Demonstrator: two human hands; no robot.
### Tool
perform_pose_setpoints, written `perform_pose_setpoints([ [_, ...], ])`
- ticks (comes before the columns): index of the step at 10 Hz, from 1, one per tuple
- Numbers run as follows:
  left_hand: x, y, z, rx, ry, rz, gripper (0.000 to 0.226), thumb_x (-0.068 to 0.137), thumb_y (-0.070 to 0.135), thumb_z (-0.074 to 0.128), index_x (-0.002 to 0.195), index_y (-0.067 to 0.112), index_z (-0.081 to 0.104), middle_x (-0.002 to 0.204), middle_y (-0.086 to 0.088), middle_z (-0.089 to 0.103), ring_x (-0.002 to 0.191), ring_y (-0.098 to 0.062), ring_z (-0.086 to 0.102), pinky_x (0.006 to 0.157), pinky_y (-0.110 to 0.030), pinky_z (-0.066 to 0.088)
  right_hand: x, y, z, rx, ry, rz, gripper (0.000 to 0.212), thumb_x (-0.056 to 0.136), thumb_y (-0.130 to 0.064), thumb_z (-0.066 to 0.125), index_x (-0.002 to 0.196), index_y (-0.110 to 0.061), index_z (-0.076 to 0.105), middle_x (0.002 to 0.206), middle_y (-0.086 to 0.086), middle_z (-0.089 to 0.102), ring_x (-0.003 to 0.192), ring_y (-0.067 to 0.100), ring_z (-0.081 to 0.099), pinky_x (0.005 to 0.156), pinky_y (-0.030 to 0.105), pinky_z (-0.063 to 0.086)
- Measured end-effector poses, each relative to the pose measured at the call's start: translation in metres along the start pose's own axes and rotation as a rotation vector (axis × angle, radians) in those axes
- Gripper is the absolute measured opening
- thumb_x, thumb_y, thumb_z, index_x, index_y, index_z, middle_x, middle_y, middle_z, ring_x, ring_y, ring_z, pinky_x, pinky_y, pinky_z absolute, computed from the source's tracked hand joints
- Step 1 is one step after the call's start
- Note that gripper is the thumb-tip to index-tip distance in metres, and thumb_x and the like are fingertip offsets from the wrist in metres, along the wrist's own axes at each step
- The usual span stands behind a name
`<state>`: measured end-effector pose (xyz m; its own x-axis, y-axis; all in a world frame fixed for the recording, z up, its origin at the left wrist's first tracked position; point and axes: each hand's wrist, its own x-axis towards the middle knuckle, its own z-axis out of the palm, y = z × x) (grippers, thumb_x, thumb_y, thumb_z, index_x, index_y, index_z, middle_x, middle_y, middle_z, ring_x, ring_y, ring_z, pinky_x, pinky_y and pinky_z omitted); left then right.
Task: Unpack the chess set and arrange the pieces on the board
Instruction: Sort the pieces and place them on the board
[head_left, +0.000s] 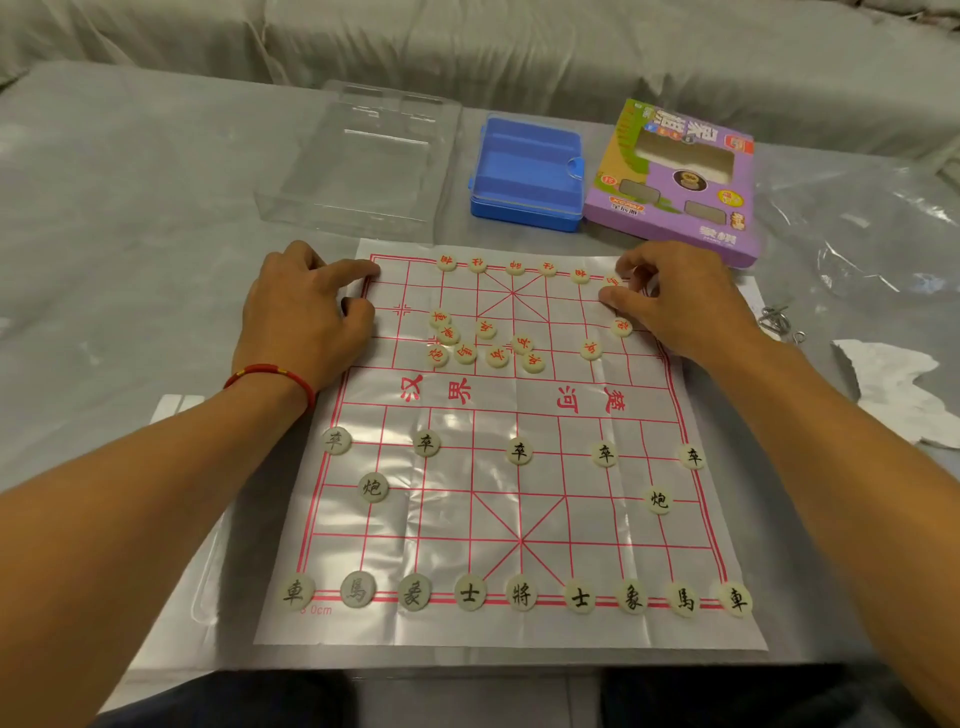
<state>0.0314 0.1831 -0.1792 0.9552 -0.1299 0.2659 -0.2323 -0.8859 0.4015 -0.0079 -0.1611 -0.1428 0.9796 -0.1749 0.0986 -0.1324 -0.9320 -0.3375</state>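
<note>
Right hand (670, 301), upper right of the board (519, 499), pinching a red-marked piece (612, 281); left hand (306, 317) at upper left, forefinger straight, pressing the board's corner, holding nothing.

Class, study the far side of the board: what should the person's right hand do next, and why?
Probably set down the red piece the right hand pinches on the far row beside the five placed there, then fetch from the loose red cluster.

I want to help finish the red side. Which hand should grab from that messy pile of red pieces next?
Probably the left hand. It rests on the board's far-left corner beside the red pile, fingers holding nothing. The right hand is busy with a red piece at the far-right.
</note>
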Motion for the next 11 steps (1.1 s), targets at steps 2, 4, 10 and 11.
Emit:
perform_pose_setpoints([
  [2,0.0,-0.001,0.0,0.013,-0.005,0.002,0.04,0.094,0.035,0.054,0.133,0.03,0.06,0.102,-0.008,0.049,0.098,-0.03,0.05,0.084,-0.046,0.052,0.0,0.006,0.001,0.01,0.016,-0.052,0.033,0.092,-0.038,0.066,0.124,-0.029,0.065,0.114,-0.001,0.066,0.093,0.012,0.057,0.085,0.033,0.05],
  [4,0.001,-0.002,0.001,0.018,-0.007,0.002,0.04,0.094,0.035,0.053,0.133,0.031,0.06,0.102,-0.009,0.049,0.097,-0.03,0.05,0.083,-0.047,0.052,0.005,0.007,0.006,0.026,0.057,-0.036,0.03,0.09,-0.044,0.068,0.115,-0.027,0.069,0.108,-0.003,0.067,0.092,0.012,0.057,0.084,0.033,0.052],
  [10,0.002,-0.003,0.003,0.014,-0.003,-0.008,0.04,0.094,0.037,0.053,0.133,0.032,0.06,0.104,-0.008,0.051,0.098,-0.03,0.052,0.084,-0.046,0.054,0.009,0.006,0.005,0.045,0.011,-0.007,0.031,0.091,-0.043,0.066,0.117,-0.025,0.066,0.102,-0.004,0.064,0.091,0.013,0.058,0.082,0.03,0.049],
  [11,0.002,-0.004,0.003,0.01,0.004,-0.003,0.039,0.094,0.037,0.053,0.132,0.032,0.061,0.103,-0.007,0.05,0.097,-0.029,0.053,0.083,-0.046,0.054,0.007,0.004,0.002,0.05,-0.003,-0.001,0.034,0.091,-0.043,0.067,0.119,-0.025,0.064,0.103,-0.003,0.064,0.092,0.015,0.058,0.084,0.032,0.051],
])
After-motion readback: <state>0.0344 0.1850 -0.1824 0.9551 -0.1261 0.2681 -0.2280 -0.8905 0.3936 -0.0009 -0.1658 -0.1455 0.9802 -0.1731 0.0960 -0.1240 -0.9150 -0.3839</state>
